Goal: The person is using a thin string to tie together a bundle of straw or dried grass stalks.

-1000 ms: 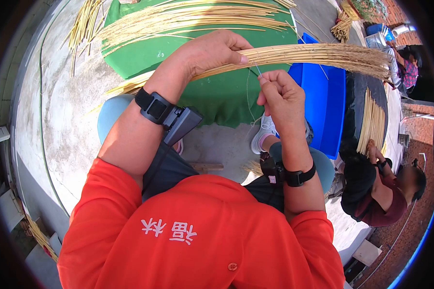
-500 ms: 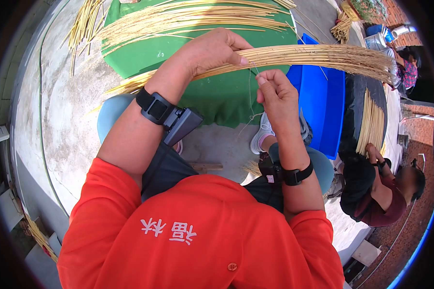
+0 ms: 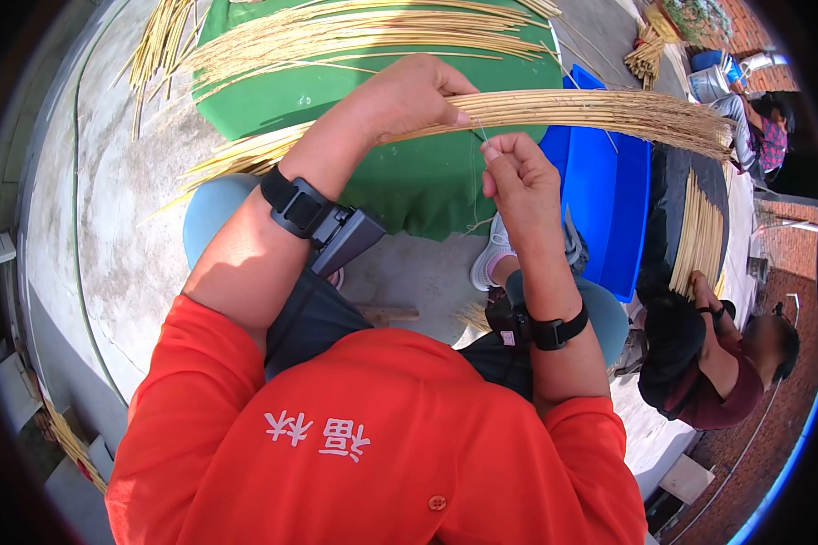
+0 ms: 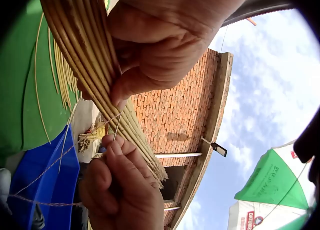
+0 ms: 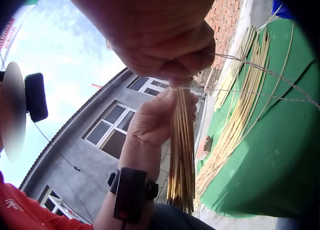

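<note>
A flat bundle of dry stalks [image 3: 563,107] with feathery tips crosses in front of me in the head view. My left hand [image 3: 413,95] grips it near the middle, thumb pressed along its near edge in the left wrist view. My right hand [image 3: 523,177] pinches a thin needle [image 4: 118,126] between thumb and forefinger. The needle's far end meets the stalks right beside the left thumb tip. Twisted thread [image 5: 260,67] trails from the right hand, and a strand [image 3: 474,186] hangs below the bundle in the head view.
Loose stalks [image 3: 382,36] lie on a green cloth [image 3: 409,186] ahead. A blue tub [image 3: 623,209] stands to the right of my knees. Beyond it, another person [image 3: 713,363] handles a stalk bundle [image 3: 698,232]. More stalks [image 3: 162,45] lie on the ground at far left.
My right hand has moved slightly left, still pinching the needle by the stalks. The bundle's feathery end has shifted a little, and the hanging thread has swung.
</note>
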The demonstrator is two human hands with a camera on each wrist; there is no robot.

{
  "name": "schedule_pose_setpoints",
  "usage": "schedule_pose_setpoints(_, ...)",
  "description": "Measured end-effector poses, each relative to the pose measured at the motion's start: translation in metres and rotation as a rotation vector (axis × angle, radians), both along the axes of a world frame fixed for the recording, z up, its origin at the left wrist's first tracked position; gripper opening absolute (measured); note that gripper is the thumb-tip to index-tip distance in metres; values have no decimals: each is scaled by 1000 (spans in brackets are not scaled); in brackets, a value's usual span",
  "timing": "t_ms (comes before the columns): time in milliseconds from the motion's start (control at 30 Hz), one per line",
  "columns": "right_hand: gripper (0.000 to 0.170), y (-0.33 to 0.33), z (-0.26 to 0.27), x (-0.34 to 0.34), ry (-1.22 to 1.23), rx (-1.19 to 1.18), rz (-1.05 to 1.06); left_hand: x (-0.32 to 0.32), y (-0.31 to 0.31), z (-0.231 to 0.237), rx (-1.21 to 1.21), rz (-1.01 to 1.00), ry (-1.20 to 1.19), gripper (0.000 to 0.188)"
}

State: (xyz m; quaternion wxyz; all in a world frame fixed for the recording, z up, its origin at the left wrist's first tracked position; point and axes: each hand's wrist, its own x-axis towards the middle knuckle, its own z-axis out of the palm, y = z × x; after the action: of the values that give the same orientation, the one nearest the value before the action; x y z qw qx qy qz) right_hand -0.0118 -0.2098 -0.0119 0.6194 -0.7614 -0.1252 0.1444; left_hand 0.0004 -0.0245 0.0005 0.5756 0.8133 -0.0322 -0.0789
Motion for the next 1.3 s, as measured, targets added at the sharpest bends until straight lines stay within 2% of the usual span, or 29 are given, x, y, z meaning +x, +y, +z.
schedule_pose_setpoints(700, 4, 3, -20, 4, 105, 206, -13, 1, -2, -6, 23, -9, 11, 32)
schedule_pose_setpoints(1300, 4, 3, -14, -1, 196, 236, -60, -3, -8, -4, 61, 6, -10, 29)
